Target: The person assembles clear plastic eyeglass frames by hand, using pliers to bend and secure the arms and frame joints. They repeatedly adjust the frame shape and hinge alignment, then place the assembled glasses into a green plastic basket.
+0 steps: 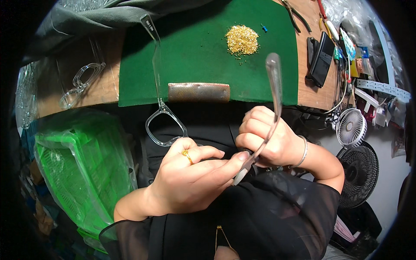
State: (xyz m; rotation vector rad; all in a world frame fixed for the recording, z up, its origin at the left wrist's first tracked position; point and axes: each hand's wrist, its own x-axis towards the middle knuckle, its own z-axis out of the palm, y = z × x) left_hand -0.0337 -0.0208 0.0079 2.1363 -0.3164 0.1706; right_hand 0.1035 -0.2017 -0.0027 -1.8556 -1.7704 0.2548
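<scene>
A clear eyeglass frame is held over the lap, just below the table edge, with one lens rim showing beyond the left hand and the rest mostly covered by fingers. Its left temple arm reaches up over the green mat; the right temple arm rises past the knuckles of the right hand. The left hand is closed on the frame, thumb and fingers pinching near the base of that right arm. The right hand is curled tight just beside it — whether it grips a tool or a part I cannot tell. The step in hand looks like work at the hinge on that side; going on with it would call for a steady left pinch, the joint lined up, and fine, gentle pressure from the right. Farther out, a metal-faced block sits at the near edge of the mat, and beyond it lies a pile of tiny gold-coloured pieces — perhaps screws for such hinges — with a small blue pin beside it.
</scene>
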